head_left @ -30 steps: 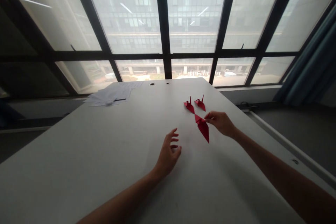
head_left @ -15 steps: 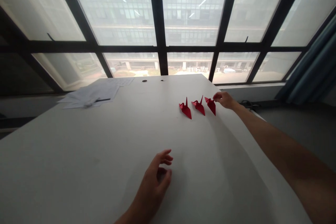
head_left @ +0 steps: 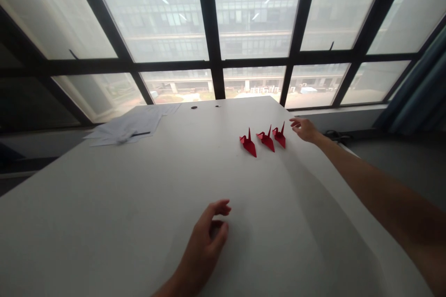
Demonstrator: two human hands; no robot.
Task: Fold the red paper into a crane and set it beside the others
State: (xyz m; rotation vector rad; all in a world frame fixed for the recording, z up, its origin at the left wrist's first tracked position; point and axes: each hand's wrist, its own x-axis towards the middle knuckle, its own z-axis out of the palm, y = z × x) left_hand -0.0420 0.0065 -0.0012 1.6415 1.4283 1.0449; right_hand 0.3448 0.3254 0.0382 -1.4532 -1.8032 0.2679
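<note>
Three red folded paper cranes stand in a row on the white table [head_left: 146, 204], right of its middle: a left crane [head_left: 248, 145], a middle crane [head_left: 266, 140] and a right crane [head_left: 279, 137]. Just to the right of the right crane, and apart from it, is my right hand [head_left: 304, 129], its fingers parted and nothing held. My left hand [head_left: 209, 236] hovers low over the near part of the table, fingers curved with a gap between thumb and fingertips, empty.
White paper sheets [head_left: 139, 119] lie at the table's far left with a dark pen [head_left: 141, 133] on them. Two small round holes show near the far edge. Large windows rise behind, and a blue curtain [head_left: 411, 83] hangs at right.
My right hand has let go of the right crane and drawn slightly away to the right. That crane now sits closer to the middle one. My left hand has hardly moved.
</note>
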